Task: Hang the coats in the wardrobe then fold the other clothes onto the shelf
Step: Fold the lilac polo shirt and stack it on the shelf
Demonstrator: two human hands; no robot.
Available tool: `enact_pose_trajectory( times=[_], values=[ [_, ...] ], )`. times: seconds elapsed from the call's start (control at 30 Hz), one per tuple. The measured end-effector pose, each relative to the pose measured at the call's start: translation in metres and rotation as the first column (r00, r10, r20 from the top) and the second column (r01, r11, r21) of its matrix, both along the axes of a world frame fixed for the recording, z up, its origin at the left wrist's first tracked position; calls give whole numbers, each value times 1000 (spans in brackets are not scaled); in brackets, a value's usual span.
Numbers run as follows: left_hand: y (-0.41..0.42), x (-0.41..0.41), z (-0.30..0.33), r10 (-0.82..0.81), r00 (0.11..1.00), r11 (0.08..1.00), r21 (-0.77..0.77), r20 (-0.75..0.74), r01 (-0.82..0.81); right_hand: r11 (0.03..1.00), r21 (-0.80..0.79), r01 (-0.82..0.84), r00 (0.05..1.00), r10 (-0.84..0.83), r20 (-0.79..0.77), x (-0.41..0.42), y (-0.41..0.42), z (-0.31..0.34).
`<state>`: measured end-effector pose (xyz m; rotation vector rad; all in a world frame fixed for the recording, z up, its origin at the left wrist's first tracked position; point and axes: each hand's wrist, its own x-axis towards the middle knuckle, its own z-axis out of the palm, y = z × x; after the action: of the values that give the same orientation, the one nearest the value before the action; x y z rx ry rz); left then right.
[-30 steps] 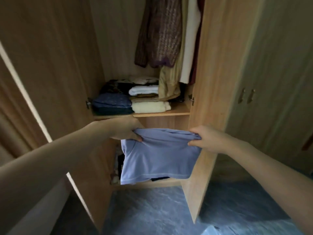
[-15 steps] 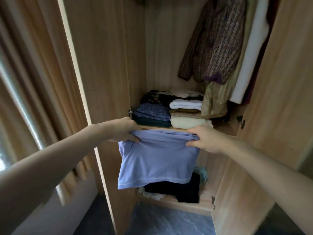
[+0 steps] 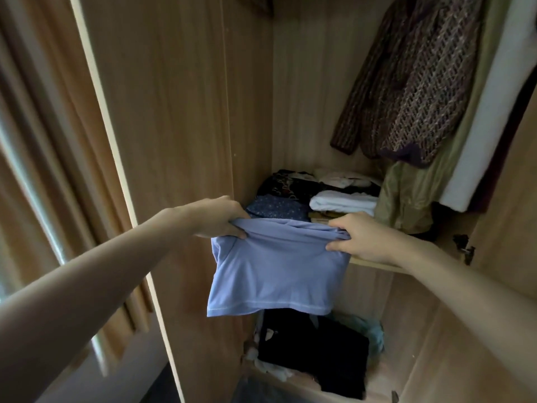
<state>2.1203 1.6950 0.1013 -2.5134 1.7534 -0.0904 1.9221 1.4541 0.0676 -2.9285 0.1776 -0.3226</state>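
Observation:
A folded light-blue shirt (image 3: 276, 274) hangs in front of the wardrobe shelf (image 3: 374, 264), its lower half drooping below the shelf edge. My left hand (image 3: 220, 218) grips its top left corner and my right hand (image 3: 360, 235) grips its top right corner. On the shelf behind it lie folded clothes: a dark blue patterned piece (image 3: 279, 206), a white one (image 3: 344, 203) and a dark printed one (image 3: 290, 184). A brown knitted coat (image 3: 406, 82) hangs above at the right, with an olive garment (image 3: 406, 196) and a white one (image 3: 488, 126) beside it.
The open wardrobe door (image 3: 162, 112) stands at the left, with curtains (image 3: 37, 141) beyond it. Black clothes (image 3: 313, 353) and pale fabric lie in the lower compartment. A hinge (image 3: 465, 248) sits on the right wall near my right wrist.
The view has closed in on the wardrobe and shifted left. Both hands have carried the blue shirt up, from below the shelf to the shelf's front edge.

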Motion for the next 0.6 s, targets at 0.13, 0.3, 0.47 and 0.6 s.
enact_pose_trajectory(
  times=[0.13, 0.3, 0.47, 0.6],
  values=[
    [-20, 20, -7, 40, 999, 998, 39, 0, -40, 1000, 9, -22, 1000, 22, -3, 23, -21, -7],
    [-41, 62, -12, 55, 998, 998, 34, -28, -54, 996, 61, -69, 997, 67, 22, 61, -43, -20],
    [-73, 118, -18, 34, 999, 999, 30, 4, -35, 992, 106, -72, 997, 75, -23, 119, -78, -28],
    [-111, 162, -23, 16, 1000, 1000, 15, -1, -16, 994, 107, -13, 1000, 15, -26, 165, -107, -30]
  ],
)
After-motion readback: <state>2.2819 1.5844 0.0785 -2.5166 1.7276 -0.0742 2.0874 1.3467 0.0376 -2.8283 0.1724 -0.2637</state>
